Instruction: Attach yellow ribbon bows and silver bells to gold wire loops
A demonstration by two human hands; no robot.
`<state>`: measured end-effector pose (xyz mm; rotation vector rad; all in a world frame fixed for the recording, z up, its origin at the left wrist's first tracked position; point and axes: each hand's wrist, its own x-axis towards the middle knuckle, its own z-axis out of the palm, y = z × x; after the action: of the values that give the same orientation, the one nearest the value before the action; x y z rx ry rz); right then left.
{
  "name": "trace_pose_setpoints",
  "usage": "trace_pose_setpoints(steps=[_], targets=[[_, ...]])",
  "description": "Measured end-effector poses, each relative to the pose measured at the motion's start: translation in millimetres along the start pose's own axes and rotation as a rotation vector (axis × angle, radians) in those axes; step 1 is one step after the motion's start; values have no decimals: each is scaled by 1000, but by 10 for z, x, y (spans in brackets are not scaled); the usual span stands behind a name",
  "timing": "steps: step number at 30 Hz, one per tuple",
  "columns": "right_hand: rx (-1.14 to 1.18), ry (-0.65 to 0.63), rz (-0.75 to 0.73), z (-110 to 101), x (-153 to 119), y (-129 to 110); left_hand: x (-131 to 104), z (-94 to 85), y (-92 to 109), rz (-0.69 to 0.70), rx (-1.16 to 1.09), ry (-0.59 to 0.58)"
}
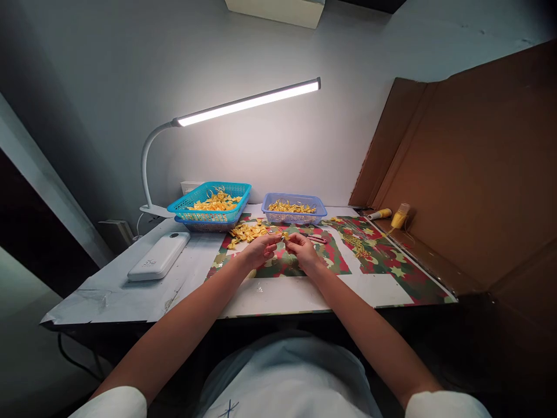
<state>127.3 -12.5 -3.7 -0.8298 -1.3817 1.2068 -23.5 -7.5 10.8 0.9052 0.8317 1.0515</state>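
Above the patterned sheet, my left hand [260, 251] and my right hand [303, 251] meet fingertip to fingertip. Both are closed in a pinch on a small yellow ribbon bow [285, 235], which shows a shiny spot; the fingers cover most of it. A loose pile of yellow ribbon bows [247, 232] lies just beyond my left hand. Behind my right hand rests a pair of small tools or scissors with reddish handles [317, 238], partly hidden. Thin gold strands [357, 246] are spread on the sheet farther right.
A turquoise basket [204, 216] of yellow pieces is stacked on another at back left. Beside it stands a purple basket [294, 217] with gold pieces. A white power bank [159, 256], a lit lamp [248, 104], a yellow bottle [399, 217] and a cardboard wall [470, 162] surround the work.
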Motion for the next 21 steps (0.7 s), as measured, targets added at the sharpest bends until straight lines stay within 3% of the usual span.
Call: trace_pose_setpoints(steps=[21], targets=[[-431, 22, -219, -113, -48, -124, 26, -25, 9, 49, 131, 61]])
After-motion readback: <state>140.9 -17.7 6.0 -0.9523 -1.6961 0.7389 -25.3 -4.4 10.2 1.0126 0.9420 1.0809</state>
